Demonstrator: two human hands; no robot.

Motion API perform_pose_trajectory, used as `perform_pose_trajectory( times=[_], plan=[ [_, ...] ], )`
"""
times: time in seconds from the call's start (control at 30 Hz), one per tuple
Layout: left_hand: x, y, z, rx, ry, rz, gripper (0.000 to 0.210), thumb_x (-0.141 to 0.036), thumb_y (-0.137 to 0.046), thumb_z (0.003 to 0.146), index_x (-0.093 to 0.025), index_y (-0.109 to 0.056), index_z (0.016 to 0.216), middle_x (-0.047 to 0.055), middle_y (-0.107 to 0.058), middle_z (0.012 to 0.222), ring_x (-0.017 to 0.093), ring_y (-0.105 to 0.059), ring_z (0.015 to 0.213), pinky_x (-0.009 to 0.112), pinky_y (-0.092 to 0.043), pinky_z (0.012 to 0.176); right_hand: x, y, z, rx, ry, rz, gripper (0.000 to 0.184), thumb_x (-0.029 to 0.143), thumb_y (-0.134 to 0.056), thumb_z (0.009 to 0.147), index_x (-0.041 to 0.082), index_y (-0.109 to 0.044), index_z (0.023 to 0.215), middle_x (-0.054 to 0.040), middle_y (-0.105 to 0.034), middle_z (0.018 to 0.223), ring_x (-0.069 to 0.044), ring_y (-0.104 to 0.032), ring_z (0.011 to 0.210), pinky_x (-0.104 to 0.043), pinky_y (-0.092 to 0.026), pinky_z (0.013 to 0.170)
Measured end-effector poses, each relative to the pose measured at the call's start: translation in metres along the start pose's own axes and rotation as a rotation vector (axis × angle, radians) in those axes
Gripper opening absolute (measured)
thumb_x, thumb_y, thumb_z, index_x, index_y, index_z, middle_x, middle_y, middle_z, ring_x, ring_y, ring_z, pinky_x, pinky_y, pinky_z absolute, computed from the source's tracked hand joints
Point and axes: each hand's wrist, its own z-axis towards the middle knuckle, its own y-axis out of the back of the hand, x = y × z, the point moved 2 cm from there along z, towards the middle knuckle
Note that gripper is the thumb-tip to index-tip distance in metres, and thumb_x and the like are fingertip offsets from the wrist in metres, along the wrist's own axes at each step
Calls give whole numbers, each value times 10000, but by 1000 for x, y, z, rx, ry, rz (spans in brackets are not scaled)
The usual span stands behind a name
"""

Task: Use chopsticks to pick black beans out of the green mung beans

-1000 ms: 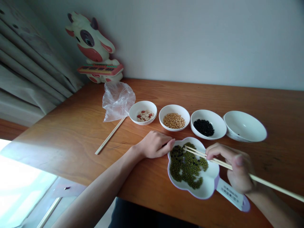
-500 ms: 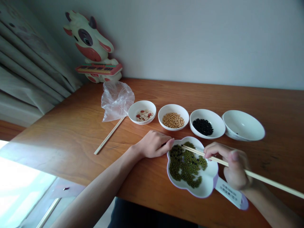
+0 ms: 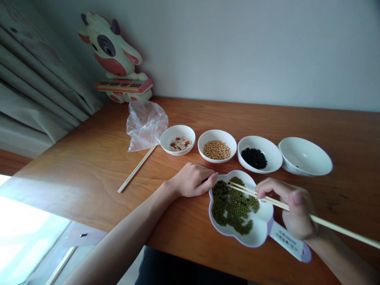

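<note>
My right hand is closed on a pair of wooden chopsticks. Their tips are down among green mung beans, next to a small black bean. The mung beans, with a few dark ones mixed in, lie in a white, flower-shaped dish with a purple rim and a labelled handle. At the dish's upper left rim, my left hand lies curled on the table, its thumb and fingertips at the edge, gripping it. The undersides of those fingers are hidden.
Behind the dish stand white bowls in a row: sliced pieces, yellow soybeans, black beans, and a bowl with one dark speck. Left lie spare chopsticks and a plastic bag; behind, a toy cow.
The chopstick tips have parted slightly near a black bean in the dish. My right hand has shifted a little to the right; my left hand stays where it was.
</note>
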Motion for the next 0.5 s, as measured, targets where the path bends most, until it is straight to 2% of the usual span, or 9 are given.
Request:
perform_pose_trajectory(
  times=[0.3, 0.5],
  plan=[
    [1, -1, 0, -6, 1, -10, 441, -357, -337, 1119, -195, -493, 740, 23, -607, 703, 136, -528, 625, 289, -394, 648, 4, -2, 3, -27, 38, 15, 685, 682, -240, 1044, 244, -732, 854, -92, -724, 809, -285, -651, 735, -412, -482, 648],
    [1, -1, 0, 3, 3, -30, 436, -363, -328, 1121, -195, -474, 746, 23, -605, 708, 136, -522, 626, 287, -384, 644, 4, -4, 2, -71, 35, 46, 652, 605, -245, 1081, 259, -754, 867, -86, -739, 841, -286, -678, 781, -411, -500, 691]
  ],
)
